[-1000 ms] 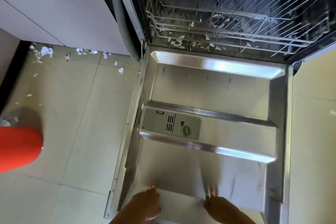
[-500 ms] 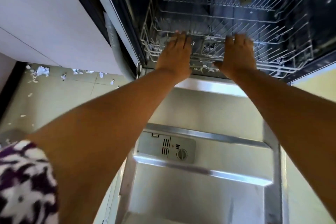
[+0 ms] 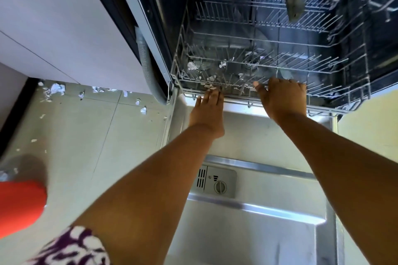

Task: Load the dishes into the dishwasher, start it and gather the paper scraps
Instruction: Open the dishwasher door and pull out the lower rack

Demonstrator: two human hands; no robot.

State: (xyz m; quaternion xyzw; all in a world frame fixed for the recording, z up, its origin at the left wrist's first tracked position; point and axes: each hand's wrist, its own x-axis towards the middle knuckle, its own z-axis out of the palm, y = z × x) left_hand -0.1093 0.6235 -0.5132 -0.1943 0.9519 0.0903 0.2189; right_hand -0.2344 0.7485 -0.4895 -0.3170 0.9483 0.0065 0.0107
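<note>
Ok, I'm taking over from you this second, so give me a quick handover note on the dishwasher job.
Left hand open, fingertips at the front rim of the lower rack; right hand grips that rim.
Door is down.
Rack holds paper scraps, no dishes seen; more scraps on the floor to its left.
Done: door opened.
Left: load dishes, start, gather scraps.

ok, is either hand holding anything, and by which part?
Right hand grips the lower rack by its front rim; left hand fingers reach that rim, grip unclear.
</note>
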